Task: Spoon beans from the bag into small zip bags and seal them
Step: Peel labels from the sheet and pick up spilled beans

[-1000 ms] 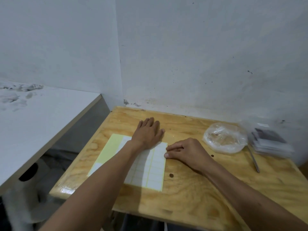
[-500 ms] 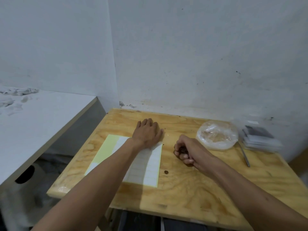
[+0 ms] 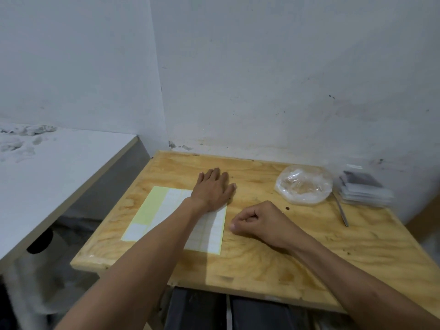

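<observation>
Crinkled clear bean bag (image 3: 303,184) sits on glossy plywood table (image 3: 297,253). Left hand (image 3: 214,190) grip spread flat on label sheet (image 3: 176,220); right hand (image 3: 259,220) grip curled, contents indiscernible.

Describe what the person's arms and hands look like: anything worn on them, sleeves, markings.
Both forearms are bare from the bottom of the frame to the wrist; no sleeve shows. The left hand and the right hand wear no gloves. No watch, bracelet or ring is visible on either wrist or on the fingers that show. No tattoos, bandages or other markings can be made out at this resolution.
</observation>
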`<state>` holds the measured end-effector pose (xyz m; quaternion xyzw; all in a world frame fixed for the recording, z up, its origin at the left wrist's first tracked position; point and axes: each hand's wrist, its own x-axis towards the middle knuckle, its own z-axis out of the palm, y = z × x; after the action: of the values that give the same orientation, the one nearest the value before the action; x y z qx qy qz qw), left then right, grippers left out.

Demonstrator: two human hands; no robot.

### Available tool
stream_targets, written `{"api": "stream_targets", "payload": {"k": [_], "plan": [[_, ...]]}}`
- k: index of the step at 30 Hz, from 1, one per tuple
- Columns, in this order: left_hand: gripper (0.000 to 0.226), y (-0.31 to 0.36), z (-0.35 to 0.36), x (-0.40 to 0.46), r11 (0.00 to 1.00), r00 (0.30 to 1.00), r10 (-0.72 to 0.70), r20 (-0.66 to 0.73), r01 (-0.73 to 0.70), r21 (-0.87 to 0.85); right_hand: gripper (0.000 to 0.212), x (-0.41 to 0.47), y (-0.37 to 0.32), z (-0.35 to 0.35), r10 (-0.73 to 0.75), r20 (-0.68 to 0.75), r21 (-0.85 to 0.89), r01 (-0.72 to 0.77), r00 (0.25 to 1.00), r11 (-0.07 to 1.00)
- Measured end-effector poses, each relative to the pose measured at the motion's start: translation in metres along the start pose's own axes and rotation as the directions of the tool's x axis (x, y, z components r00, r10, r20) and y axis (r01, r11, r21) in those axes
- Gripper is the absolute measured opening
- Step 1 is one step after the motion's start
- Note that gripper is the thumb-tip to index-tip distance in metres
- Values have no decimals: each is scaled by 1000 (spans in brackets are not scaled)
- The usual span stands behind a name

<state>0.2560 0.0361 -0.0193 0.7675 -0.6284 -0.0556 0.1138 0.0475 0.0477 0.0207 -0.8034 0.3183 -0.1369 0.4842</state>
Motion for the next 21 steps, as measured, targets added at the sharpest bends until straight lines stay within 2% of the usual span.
{"api": "stream_targets", "payload": {"k": [2, 3, 4, 5, 6, 7, 8, 9, 11, 12, 13, 15, 17, 19, 21], "plan": [[51, 0, 1, 3, 1000, 1000, -4, -18, 4, 21, 19, 2, 4, -9, 164, -42, 296, -144, 986, 944], [49, 1, 3, 5, 999, 999, -5, -40, 7, 34, 21, 5, 8, -16, 269, -16, 498, -226, 963, 837], [50, 4, 4, 7, 999, 998, -2, -65, 5, 43, 21, 6, 12, -25, 352, 41, 667, -288, 935, 687], [53, 9, 5, 8, 999, 996, 9, -87, -5, 44, 20, 5, 16, -33, 397, 87, 772, -314, 914, 552], [58, 16, 5, 9, 999, 994, 28, -101, -24, 32, 21, 1, 18, -41, 424, 95, 824, -310, 901, 474], [62, 25, 6, 12, 999, 993, 52, -105, -51, 11, 24, -1, 21, -48, 451, 61, 839, -290, 891, 461], [62, 34, 8, 14, 997, 992, 72, -99, -73, -16, 27, -6, 23, -55, 474, -24, 810, -261, 880, 526], [59, 43, 11, 16, 995, 992, 84, -90, -88, -44, 32, -11, 27, -60, 494, -160, 724, -239, 855, 647], [49, 58, 20, 20, 992, 992, 99, -84, -105, -70, 36, -20, 36, -68, 407, -473, 347, -259, 782, 901], [47, 62, 24, 20, 992, 990, 103, -93, -109, -62, 36, -24, 42, -71, 294, -575, 132, -268, 764, 954], [46, 64, 27, 21, 993, 989, 105, -102, -110, -49, 33, -27, 47, -73, 180, -620, -26, -249, 763, 968], [46, 63, 28, 21, 993, 989, 105, -103, -111, -52, 19, -31, 55, -73, 58, -617, -137, -179, 785, 974], [46, 60, 28, 21, 991, 989, 113, -99, -120, -66, 12, -31, 58, -71, 16, -593, -199, -165, 805, 966], [46, 60, 28, 21, 990, 986, 119, -116, -127, -66, 22, -27, 62, -70, -2, -583, -264, -188, 812, 946], [46, 62, 28, 20, 990, 985, 114, -127, -123, -66, 22, -23, 62, -69, 7, -565, -274, -195, 825, 942]]}}
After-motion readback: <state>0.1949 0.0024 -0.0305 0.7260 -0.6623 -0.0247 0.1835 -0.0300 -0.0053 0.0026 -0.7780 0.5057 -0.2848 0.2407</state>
